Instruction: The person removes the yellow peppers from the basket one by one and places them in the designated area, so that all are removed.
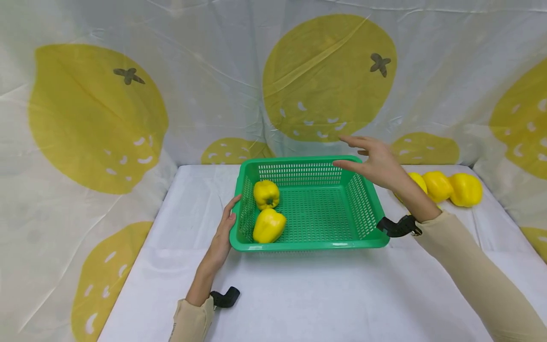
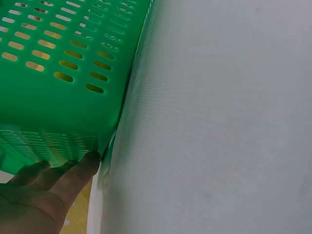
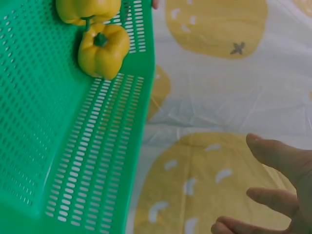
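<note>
A green plastic basket (image 1: 309,246) with slotted walls stands on the white-covered table. Inside, along its left end, lie two yellow bell peppers, one at the back (image 1: 266,194) and one at the front (image 1: 269,226). My left hand (image 1: 221,237) touches the outside of the basket's left end; the left wrist view shows its fairly straight fingers (image 2: 73,183) against the slotted wall. Over the back right corner hovers my right hand (image 1: 378,164), holding nothing, with thumb and fingers spread apart. In the right wrist view that hand (image 3: 287,190) is beside the basket's rim.
More yellow bell peppers lie in a row on the table right of the basket, among them a middle one (image 1: 438,186) and an outer one (image 1: 466,189); my right forearm partly covers the nearest. A lemon-print cloth (image 1: 205,85) hangs behind and at both sides.
</note>
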Available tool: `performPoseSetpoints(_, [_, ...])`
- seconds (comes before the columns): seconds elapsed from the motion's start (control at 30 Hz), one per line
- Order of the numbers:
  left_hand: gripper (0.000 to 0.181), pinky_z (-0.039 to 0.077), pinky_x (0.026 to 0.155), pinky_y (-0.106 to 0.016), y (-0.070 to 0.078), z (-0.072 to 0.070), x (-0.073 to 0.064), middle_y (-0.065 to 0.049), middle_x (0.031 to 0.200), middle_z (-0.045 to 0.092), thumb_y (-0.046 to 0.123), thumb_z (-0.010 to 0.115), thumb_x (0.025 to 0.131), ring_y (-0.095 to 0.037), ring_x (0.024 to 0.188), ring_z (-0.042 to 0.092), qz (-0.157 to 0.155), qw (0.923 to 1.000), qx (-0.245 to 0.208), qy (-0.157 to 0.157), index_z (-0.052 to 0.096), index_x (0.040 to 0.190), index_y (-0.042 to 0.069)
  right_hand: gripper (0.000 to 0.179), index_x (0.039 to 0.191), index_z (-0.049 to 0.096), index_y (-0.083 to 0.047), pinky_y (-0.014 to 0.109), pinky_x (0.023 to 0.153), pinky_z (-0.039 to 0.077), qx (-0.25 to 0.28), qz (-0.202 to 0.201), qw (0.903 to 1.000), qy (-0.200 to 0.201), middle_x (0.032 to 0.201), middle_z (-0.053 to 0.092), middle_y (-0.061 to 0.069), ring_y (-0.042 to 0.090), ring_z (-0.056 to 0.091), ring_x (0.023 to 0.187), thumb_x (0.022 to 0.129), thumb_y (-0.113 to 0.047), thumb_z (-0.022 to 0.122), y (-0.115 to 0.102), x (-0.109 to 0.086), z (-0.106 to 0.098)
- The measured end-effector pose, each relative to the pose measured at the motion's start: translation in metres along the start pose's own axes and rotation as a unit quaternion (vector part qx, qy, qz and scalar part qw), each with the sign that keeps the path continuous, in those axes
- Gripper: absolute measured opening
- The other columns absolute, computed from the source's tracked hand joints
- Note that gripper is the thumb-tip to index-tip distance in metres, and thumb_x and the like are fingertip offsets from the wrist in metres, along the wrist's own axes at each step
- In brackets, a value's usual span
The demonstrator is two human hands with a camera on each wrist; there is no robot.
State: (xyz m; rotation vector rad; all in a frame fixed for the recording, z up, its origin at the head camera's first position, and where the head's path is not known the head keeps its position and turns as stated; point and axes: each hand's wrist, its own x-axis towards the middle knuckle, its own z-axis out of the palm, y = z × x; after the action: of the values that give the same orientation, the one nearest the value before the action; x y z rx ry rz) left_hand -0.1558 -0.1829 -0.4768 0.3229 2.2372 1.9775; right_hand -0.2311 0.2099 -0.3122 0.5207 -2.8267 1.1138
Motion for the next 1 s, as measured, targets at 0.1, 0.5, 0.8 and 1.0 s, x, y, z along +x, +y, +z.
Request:
performPoseSetpoints(0.1, [0.049,0.025,0.117,-0.022,0.000,0.001,0.000,0.007,0.173,0.012,0.046,0.019,0.114,-0.024,0.151,0.025,-0.001,1.0000,-0.002,-0.002,0.019,0.163,0.042,0.067,0.155,0.050,-0.017,0.057,0.115,0.041,0.011,-0.012,0.9997,-0.020,0.157,0.050,0.016,0.039,0.048,0.141,0.095,-0.028,0.078,-0.002,0.010,0.007])
performPoseSetpoints(0.5, [0.048,0.022,0.120,-0.032,-0.004,0.001,0.001,0.006,0.173,0.013,0.044,0.018,0.114,-0.024,0.151,0.026,0.000,1.0000,0.001,-0.002,0.020,0.162,0.042,0.068,0.154,0.051,-0.020,0.054,0.118,0.038,0.042,-0.055,0.9944,-0.080,0.161,0.046,0.011,0.033,0.034,0.154,0.093,-0.030,0.079,-0.007,0.040,0.041])
performPoseSetpoints(0.8, [0.049,0.026,0.113,-0.017,-0.004,0.000,0.001,0.005,0.173,0.014,0.045,0.019,0.114,-0.025,0.150,0.027,0.005,1.0000,-0.001,-0.004,0.019,0.163,0.042,0.069,0.155,0.049,-0.013,0.056,0.115,0.041,0.059,-0.084,0.9871,-0.123,0.160,0.047,0.016,0.034,0.043,0.147,0.094,-0.025,0.078,0.001,0.059,0.070])
performPoseSetpoints(1.0, [0.048,0.024,0.118,-0.027,-0.002,0.000,0.001,0.007,0.173,0.014,0.046,0.019,0.114,-0.024,0.152,0.026,0.002,1.0000,0.004,0.000,0.020,0.162,0.043,0.066,0.152,0.052,-0.010,0.057,0.113,0.044,0.076,-0.076,0.9848,-0.136,0.156,0.050,0.019,0.038,0.047,0.143,0.094,-0.024,0.078,0.000,0.065,0.085])
